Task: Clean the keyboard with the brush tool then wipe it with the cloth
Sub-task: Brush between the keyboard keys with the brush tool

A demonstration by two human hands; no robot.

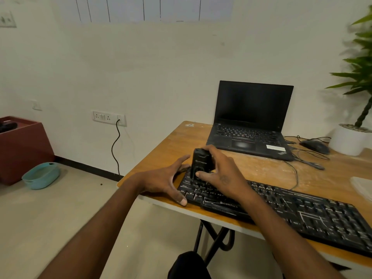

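A black keyboard (291, 214) lies slanted along the front edge of the wooden desk (201, 137). At its left end stands a black brush tool (200, 162), upright on the keys. My right hand (221, 172) grips the tool, fingers curled around its top and thumb on its lower front. My left hand (167, 180) spans the keyboard's left end with fingers spread, thumb at the near corner and fingertips by the far corner. A pale cloth (362, 186) shows at the right edge of the desk, cut off by the frame.
An open black laptop (251, 125) sits behind the keyboard. Right of it are a black mouse (316, 147), loose cables (308, 160) and a potted plant (350, 137). On the floor to the left stand a red box (22, 148) and a teal basin (41, 175).
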